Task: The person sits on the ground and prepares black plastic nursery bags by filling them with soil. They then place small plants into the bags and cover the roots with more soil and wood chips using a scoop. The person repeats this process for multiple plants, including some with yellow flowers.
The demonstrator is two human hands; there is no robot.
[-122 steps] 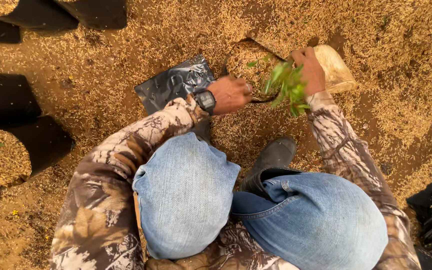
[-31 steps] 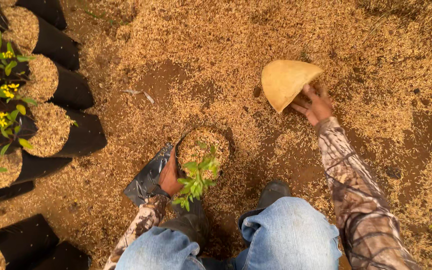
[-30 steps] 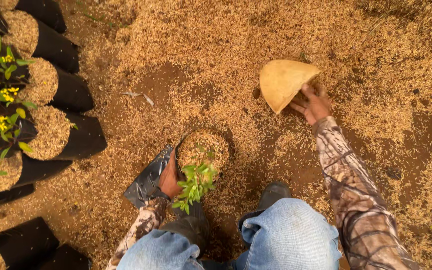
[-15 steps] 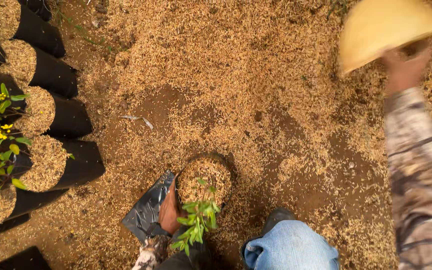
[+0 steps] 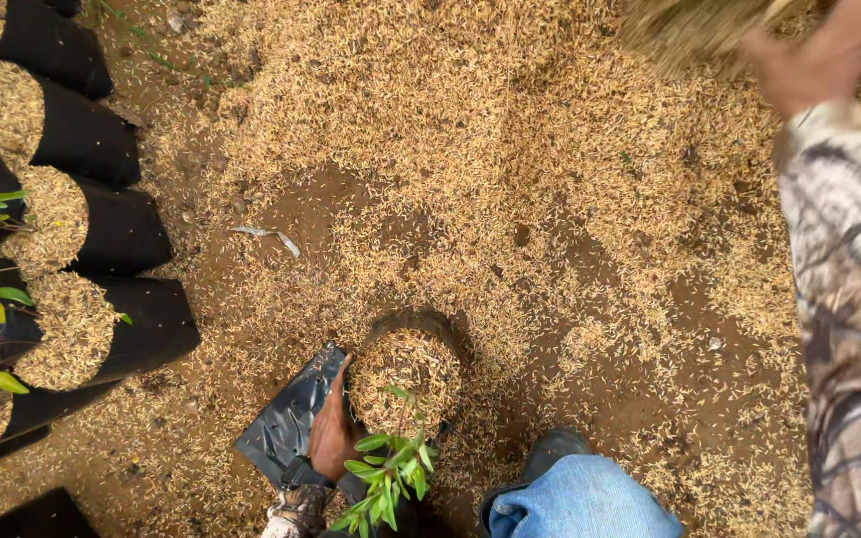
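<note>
Outdoors on husk-strewn ground [image 5: 510, 149].
Left hand [image 5: 333, 430] grasping husk-filled black bag [image 5: 406, 364] with seedling [image 5: 386, 478]; right hand [image 5: 819, 55] blurred, grip unclear; filled bags [image 5: 102, 229] alongside.

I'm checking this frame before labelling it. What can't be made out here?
- Right hand, head view: motion-blurred, its grip unreadable.
- Scoop it raises: blurred, cut by the top edge.
- Left hand: its fingers lie hidden behind the grow bag.
- Seedling stem base: hidden by leaves.
</note>
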